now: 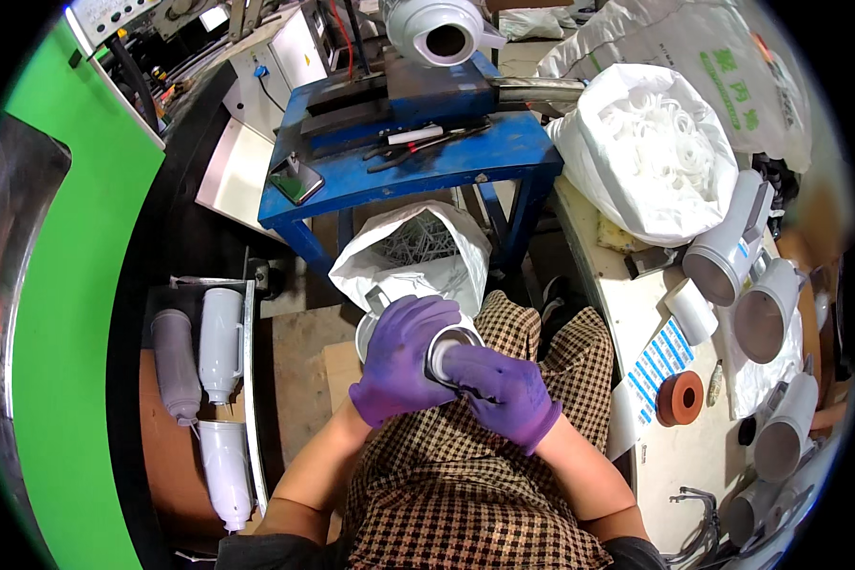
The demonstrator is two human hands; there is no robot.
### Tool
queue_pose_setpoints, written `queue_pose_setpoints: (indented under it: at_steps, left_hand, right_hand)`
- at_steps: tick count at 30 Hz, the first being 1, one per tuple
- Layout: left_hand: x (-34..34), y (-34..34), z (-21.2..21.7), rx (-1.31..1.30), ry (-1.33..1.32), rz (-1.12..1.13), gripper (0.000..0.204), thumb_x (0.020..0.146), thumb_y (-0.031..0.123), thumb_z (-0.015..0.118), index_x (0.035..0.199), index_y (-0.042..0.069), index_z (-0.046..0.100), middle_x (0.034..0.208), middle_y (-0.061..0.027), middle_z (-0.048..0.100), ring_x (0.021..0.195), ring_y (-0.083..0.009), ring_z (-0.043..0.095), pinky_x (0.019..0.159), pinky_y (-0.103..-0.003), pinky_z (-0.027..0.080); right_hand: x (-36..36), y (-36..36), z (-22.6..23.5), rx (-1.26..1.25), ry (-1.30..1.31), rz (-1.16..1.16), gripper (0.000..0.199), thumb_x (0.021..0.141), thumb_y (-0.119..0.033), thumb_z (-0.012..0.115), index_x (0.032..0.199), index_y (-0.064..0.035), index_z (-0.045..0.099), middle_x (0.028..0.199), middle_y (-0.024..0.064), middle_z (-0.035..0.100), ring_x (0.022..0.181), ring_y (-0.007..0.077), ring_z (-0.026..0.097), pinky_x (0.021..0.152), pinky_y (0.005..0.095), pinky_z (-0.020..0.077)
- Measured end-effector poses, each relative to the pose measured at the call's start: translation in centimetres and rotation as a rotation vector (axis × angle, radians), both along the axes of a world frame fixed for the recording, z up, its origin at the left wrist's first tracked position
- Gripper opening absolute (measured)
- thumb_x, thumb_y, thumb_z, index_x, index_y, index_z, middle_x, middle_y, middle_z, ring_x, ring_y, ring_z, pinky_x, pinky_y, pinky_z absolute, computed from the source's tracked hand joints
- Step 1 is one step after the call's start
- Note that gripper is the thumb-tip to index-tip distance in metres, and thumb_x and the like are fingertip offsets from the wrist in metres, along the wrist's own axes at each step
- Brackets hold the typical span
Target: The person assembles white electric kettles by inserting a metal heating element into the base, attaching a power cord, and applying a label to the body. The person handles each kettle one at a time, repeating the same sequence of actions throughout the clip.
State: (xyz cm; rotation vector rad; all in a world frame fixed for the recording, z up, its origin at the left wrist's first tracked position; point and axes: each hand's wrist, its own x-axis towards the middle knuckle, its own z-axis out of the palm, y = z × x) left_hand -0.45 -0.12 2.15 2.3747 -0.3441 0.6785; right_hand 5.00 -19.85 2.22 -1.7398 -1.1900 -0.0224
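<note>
- Left hand [401, 359], in a purple rubbery glove, is wrapped around a white plastic pipe fitting [448, 344] held over the checked-cloth lap, round open mouth facing up.
- Right hand [503, 391], same glove, has its fingers closed at the fitting's rim, pressing on a dark ring; hands touching.
- Open white sack [418, 252] of grey parts just ahead of the knees, below the blue metal table [427, 166].
- White bench [693, 446] at right: smooth grey pipe sockets [731, 252], an orange tape roll [680, 397]. Little free room between.

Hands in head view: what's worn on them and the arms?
Both the left hand and right hand wear purple gloves that end at the wrist. The forearms are bare, with no sleeves, watch or markings showing. Dark fabric shows only near the elbows at the lower edge.
</note>
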Motion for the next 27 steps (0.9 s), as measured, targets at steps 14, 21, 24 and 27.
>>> queue_pose_setpoints:
  at_steps: [14,21,24,27]
  left_hand:
    - [0.0,-1.9,0.5,0.068,0.011,0.007,0.064,0.061,0.03,0.085,0.119,0.006,0.069,0.124,-0.0132,0.069,0.122,-0.0362,0.062,0.108,-0.052,0.044]
    - [0.0,-2.6,-0.1,0.132,-0.053,-0.016,0.062,0.064,0.032,0.084,0.118,0.005,0.07,0.124,-0.0127,0.07,0.122,-0.0363,0.063,0.11,-0.055,0.044]
    - [0.3,-2.8,0.0,0.166,-0.014,-0.071,0.061,0.066,0.037,0.085,0.118,0.009,0.069,0.124,-0.0105,0.07,0.122,-0.035,0.063,0.111,-0.054,0.042]
    - [0.4,-3.5,0.0,0.225,0.02,-0.086,0.057,0.069,0.038,0.083,0.118,0.012,0.069,0.125,-0.0086,0.07,0.122,-0.0335,0.063,0.111,-0.053,0.041]
  right_hand:
    - [-1.0,0.8,-0.3,-0.156,-0.022,-0.16,0.036,0.072,0.01,0.07,0.103,-0.0081,0.072,0.103,0.0117,0.07,0.09,0.0344,0.071,0.076,0.0388,0.0589]
    - [-1.4,-0.2,-0.5,-0.265,0.026,-0.158,0.021,0.08,-0.003,0.067,0.101,-0.0051,0.066,0.096,0.0177,0.067,0.085,0.0392,0.069,0.075,0.046,0.0563]
    - [-1.5,-1.2,-1.3,-0.196,0.054,-0.086,0.019,0.081,-0.003,0.067,0.1,-0.003,0.065,0.097,0.0187,0.068,0.085,0.0401,0.069,0.075,0.0466,0.0563]
    - [-1.5,-1.6,-1.5,-0.244,0.114,-0.059,0.021,0.08,-0.006,0.071,0.099,-0.0025,0.064,0.098,0.0189,0.069,0.084,0.0403,0.069,0.077,0.0467,0.0565]
